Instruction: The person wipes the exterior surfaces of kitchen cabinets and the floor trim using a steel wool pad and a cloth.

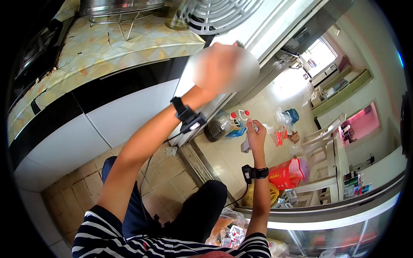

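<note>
My left hand (213, 72) is raised in front of the white door frame (255, 42), just below a grey fan guard (222, 14). A blur covers most of that hand, so its fingers and anything in them are hidden. A small dark tip (239, 43) shows past its upper edge. My right hand (257, 133) is held out over the tiled floor, its fingers closed around a crumpled greyish-white cloth (246, 145). Beyond the cloth stand large plastic bottles with red caps, one holding dark liquid (218, 129). Each wrist wears a black strap with a small cabled device.
On the left, a patterned countertop (87, 61) bears a metal pot (119, 7) on a wire stand. A door track (201, 167) crosses the floor beside my knee. Right of my arm are a red bag (284, 174), a yellow bag (250, 196) and white chairs (317, 138).
</note>
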